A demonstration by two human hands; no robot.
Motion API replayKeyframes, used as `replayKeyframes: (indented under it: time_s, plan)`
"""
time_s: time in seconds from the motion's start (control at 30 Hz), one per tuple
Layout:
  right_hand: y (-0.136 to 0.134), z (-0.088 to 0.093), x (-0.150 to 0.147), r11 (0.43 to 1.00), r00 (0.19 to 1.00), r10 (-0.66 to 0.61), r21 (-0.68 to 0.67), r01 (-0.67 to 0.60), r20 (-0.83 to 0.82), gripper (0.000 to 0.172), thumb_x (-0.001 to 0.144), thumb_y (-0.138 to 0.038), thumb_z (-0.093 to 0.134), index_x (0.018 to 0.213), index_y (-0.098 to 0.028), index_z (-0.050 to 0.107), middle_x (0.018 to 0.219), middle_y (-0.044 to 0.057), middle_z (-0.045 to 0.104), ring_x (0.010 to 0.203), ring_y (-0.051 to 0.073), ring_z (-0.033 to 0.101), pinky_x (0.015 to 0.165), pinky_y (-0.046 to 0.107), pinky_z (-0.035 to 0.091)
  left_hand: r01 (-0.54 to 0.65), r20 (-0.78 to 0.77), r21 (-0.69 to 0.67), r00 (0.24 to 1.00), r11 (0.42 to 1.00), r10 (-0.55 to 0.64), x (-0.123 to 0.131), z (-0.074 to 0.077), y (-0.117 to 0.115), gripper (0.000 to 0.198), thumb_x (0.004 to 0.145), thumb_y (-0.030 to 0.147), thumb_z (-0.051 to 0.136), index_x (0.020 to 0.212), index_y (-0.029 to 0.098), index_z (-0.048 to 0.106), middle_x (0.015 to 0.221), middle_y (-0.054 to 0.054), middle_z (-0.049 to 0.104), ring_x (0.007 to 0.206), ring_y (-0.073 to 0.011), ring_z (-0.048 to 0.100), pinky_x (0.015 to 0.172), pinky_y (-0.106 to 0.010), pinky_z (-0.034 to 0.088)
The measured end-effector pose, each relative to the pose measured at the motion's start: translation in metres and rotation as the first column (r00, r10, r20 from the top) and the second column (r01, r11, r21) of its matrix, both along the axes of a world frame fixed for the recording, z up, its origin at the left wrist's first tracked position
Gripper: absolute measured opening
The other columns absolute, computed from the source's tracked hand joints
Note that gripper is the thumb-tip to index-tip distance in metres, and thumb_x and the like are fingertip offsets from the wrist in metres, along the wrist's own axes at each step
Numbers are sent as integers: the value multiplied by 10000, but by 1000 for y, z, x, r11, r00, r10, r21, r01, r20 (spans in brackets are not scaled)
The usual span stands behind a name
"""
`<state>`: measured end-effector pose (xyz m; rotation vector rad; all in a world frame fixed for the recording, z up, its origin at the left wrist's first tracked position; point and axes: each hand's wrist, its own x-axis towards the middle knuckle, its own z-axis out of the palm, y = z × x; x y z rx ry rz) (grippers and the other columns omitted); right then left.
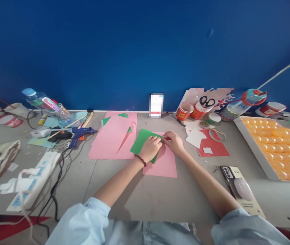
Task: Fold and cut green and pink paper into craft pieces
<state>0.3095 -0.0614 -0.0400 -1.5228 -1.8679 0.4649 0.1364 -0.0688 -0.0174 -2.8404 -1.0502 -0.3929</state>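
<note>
A sheet of green paper (140, 139) lies at a slant on pink paper (164, 166) in the middle of the table. Across it rests my left hand (153, 148), a dark beaded bracelet at the wrist, its fingers curled down and holding the sheet. My right hand (174, 142) is closed in a pinch at the sheet's right edge. The fingertips of both hands almost meet there, and they hide that corner. More pink sheets (106, 146) lie to the left, with a pointed red-and-clear tool (124, 141) on them.
On the left are a blue glue gun (80, 134), a power strip (36, 180) with cables, and a tilted plastic bottle (44, 102). Paper cups (185, 110), scissors (207, 101), red paper (218, 148), a phone (241, 189) and a tray of orange domes (274, 146) are on the right.
</note>
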Motion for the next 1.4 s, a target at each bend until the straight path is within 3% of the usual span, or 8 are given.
replayKeyframes:
  time_s: [0.17,0.5,0.9,1.4]
  plan:
    - [-2,4,-2,1000,1000,-3,4,3,10,144,819,-291,561,689,-235,585,902,29,651,813,190,578,664,293,445,11,-14,67,1000,998,-10,1,0,-4,232,898,51,436,769,151,601,805,-52,571,840,-202,514,766,-332,406]
    - [-1,3,-1,1000,1000,0,-1,0,6,155,824,-314,560,694,-239,595,904,31,655,787,189,581,653,298,453,-64,54,-115,996,991,70,-5,2,-24,225,875,53,469,711,181,555,819,-51,549,836,-209,493,737,-340,421]
    - [-2,4,-1,1000,1000,8,9,-8,-12,168,832,-320,562,689,-239,594,901,27,650,792,186,577,653,295,446,-98,120,-156,986,983,118,-15,-2,-43,215,846,54,514,673,181,524,776,-28,530,799,-188,489,700,-320,434]
    - [-2,5,-1,1000,1000,10,12,-10,-4,188,839,-342,540,687,-243,588,889,33,648,789,191,576,644,302,454,-54,113,-162,991,985,73,-27,2,-65,237,815,21,520,662,197,474,756,-26,501,806,-198,483,673,-327,433]
